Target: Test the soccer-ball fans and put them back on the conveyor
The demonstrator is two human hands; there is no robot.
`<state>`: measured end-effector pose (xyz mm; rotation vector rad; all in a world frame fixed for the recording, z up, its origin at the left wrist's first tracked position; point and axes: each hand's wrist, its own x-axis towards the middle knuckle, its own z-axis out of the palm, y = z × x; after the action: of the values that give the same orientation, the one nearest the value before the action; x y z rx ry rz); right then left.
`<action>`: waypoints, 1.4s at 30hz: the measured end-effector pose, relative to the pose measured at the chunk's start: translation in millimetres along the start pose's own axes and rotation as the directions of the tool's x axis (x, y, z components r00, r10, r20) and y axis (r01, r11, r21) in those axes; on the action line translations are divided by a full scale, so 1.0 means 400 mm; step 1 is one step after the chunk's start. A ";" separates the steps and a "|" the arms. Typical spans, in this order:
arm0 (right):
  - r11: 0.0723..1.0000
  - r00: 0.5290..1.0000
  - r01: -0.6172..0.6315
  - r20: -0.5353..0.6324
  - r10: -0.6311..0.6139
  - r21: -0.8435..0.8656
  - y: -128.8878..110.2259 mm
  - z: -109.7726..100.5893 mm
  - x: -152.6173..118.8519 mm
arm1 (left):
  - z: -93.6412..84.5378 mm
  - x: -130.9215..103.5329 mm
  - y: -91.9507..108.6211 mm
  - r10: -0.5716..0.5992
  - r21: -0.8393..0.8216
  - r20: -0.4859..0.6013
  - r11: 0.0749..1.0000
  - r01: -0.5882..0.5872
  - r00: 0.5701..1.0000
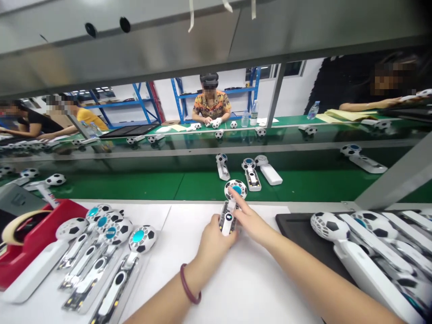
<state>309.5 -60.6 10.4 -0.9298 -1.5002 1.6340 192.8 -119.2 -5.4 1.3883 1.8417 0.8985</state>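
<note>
A handheld device (229, 216) with a football-patterned round head and a blue centre is held above the white work surface (189, 225). My left hand (216, 236) wraps round the lower, transparent part of its handle, where a small round display is lit. My right hand (248, 216) is at the upper handle, with a finger reaching across the football head and the other fingers bent against the handle's side. Several similar devices (118, 279) with clear handles lie at the left, and more (367, 270) rest in a black tray (286, 225) at the right.
A red tape dispenser (67, 209) stands at the far left. Beyond the front edge, a green conveyor (182, 184) carries several football-headed devices (251, 175). A metal post (398, 166) rises at the right under an overhead shelf (168, 45). People (211, 105) sit across the line.
</note>
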 end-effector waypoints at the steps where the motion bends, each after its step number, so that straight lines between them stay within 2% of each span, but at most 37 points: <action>1: 1.000 1.000 0.008 -0.017 -0.008 0.007 0.007 -0.001 -0.002 | 0.004 -0.006 -0.007 0.020 0.008 -0.021 1.000 -0.020 1.000; 4: 1.000 0.999 0.020 -0.041 -0.019 0.020 0.015 -0.007 0.003 | 0.004 -0.005 -0.021 0.020 -0.038 -0.018 0.999 -0.021 1.000; 7: 0.993 0.993 0.099 -0.053 -0.102 -0.058 0.012 -0.017 0.007 | -0.001 0.008 -0.031 0.053 -0.290 0.136 0.957 -0.011 0.989; 10: 0.971 0.987 0.146 -0.041 -0.156 -0.188 0.006 -0.023 0.001 | 0.001 0.016 -0.043 0.156 -0.610 0.319 0.789 0.076 0.935; 12: 0.940 0.980 0.192 0.003 -0.200 -0.283 0.002 -0.022 -0.007 | 0.002 0.016 -0.049 0.207 -0.709 0.379 0.691 0.140 0.902; 14: 0.896 0.965 0.259 0.065 -0.253 -0.362 -0.001 -0.020 -0.013 | 0.001 0.013 -0.052 0.234 -0.727 0.393 0.671 0.145 0.889; 16: 0.867 0.955 0.296 0.096 -0.282 -0.401 0.000 -0.019 -0.016 | -0.002 0.011 -0.053 0.225 -0.706 0.414 0.691 0.155 0.882; 21: 0.857 0.957 0.288 0.092 -0.275 -0.427 0.005 -0.024 -0.013 | 0.000 0.009 -0.056 0.185 -0.692 0.446 0.692 0.206 0.876; 29: 0.810 0.951 0.305 0.123 -0.282 -0.500 0.000 -0.029 -0.015 | 0.008 0.003 -0.063 0.150 -0.719 0.422 0.655 0.230 0.894; 35: 0.814 0.955 0.294 0.110 -0.277 -0.500 0.004 -0.030 -0.011 | -0.001 -0.003 -0.052 0.117 -0.688 0.467 0.671 0.277 0.876; 42: 0.814 0.961 0.275 0.112 -0.254 -0.511 0.004 -0.031 -0.010 | -0.003 -0.002 -0.048 0.145 -0.685 0.460 0.686 0.246 0.876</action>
<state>322.3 -58.2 8.4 -0.9138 -2.0567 1.0572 182.0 -124.2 -20.5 0.9062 0.9427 0.9890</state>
